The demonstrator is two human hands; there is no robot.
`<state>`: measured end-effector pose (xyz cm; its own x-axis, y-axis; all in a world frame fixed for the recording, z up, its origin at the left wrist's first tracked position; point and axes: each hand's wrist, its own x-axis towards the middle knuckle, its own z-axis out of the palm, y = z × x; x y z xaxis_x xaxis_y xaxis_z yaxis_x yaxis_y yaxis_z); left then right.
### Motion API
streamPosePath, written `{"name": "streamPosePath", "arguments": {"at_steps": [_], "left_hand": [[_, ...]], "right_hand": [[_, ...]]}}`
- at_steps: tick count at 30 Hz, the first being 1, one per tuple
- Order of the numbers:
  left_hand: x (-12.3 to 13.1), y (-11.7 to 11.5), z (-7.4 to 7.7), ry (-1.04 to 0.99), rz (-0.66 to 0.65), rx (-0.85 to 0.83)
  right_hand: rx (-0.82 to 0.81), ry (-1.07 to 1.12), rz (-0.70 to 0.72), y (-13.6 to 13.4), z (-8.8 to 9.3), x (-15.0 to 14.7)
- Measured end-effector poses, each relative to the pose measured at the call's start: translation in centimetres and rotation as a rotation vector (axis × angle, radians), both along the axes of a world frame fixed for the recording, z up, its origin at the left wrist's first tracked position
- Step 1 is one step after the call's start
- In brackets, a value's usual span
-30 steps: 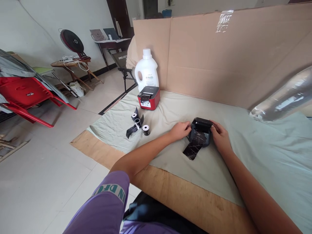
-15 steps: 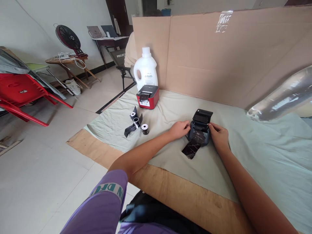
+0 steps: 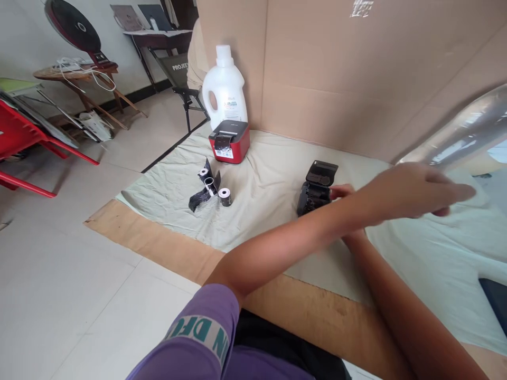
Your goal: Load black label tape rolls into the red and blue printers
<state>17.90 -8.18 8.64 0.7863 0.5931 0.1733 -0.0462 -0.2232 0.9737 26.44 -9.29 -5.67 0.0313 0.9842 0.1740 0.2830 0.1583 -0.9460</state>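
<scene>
A small black portable label printer (image 3: 312, 192) lies on the cloth with its lid raised; my left forearm hides its lower part. Against the printer's right side, the fingers of my right hand (image 3: 344, 190) are closed on it, though the forearm covers much of that hand. My left hand (image 3: 415, 190) is stretched across to the right, above the cloth and past the printer. It is blurred, its fingers point right and slightly apart, and nothing shows in them. The dark label strip at the printer's front is hidden now.
Dark label rolls (image 3: 225, 197) sit on the cloth (image 3: 269, 174) at left. Behind them stand a red-and-black printer (image 3: 240, 148) and a white jug (image 3: 229, 95). A cardboard panel (image 3: 336, 79) rises at the back, a clear inflated tube (image 3: 455, 132) at right, and a dark flat object (image 3: 495, 301) lies at the right edge.
My left hand has let go of the label printer's left side and swung right, crossing over my right arm. My right hand stays at the printer. The view has tilted down and turned right.
</scene>
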Motion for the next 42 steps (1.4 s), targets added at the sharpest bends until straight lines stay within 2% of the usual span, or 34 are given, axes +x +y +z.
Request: {"name": "streamPosePath", "arguments": {"at_steps": [2,4,6,7,9,12,15,18,20,28,36,39,42], "left_hand": [[1.0,-0.7,0.3,0.003,-0.057,-0.081],[1.3,-0.8,0.4,0.043,-0.081,-0.135],[1.0,-0.5,0.2,0.063,-0.066,-0.143],[0.7,-0.4,0.1,0.062,-0.044,-0.128],[0.1,-0.2,-0.7,0.065,0.039,-0.078],[-0.4,0.4,-2.8,0.122,0.155,0.032],[-0.3,1.3,-5.2,0.191,0.256,0.144],[-0.1,2.4,-6.7,0.227,0.361,0.218],[-0.2,2.7,-6.8,0.251,0.404,0.251],[-1.4,2.4,-5.7,0.401,0.462,0.475],[-1.0,2.3,-5.6,0.459,0.477,0.534],[-1.5,3.5,-5.3,0.461,0.500,0.565],[-3.5,6.3,-5.3,0.471,0.507,0.682]], "right_hand": [[0.067,0.126,0.299,-2.2,1.2,-2.2],[-0.020,0.313,0.577,-4.2,2.2,-4.8],[-0.123,0.477,0.761,-5.8,2.8,-7.3],[-0.166,0.566,0.800,-6.4,2.9,-8.4],[-0.225,0.752,0.758,-7.3,2.7,-10.4],[-0.298,0.959,0.528,-8.2,2.0,-12.5],[-0.394,0.995,0.370,-8.4,1.6,-13.3],[-0.449,0.989,0.265,-8.2,1.6,-13.4],[-0.469,0.986,0.233,-8.0,1.6,-13.4],[-0.457,0.947,0.228,-8.1,1.3,-13.7],[-0.425,0.891,0.252,-8.1,1.7,-13.6],[-0.435,0.798,0.286,-7.4,1.9,-13.5],[-0.411,0.565,0.228,-5.8,2.4,-12.2]]}}
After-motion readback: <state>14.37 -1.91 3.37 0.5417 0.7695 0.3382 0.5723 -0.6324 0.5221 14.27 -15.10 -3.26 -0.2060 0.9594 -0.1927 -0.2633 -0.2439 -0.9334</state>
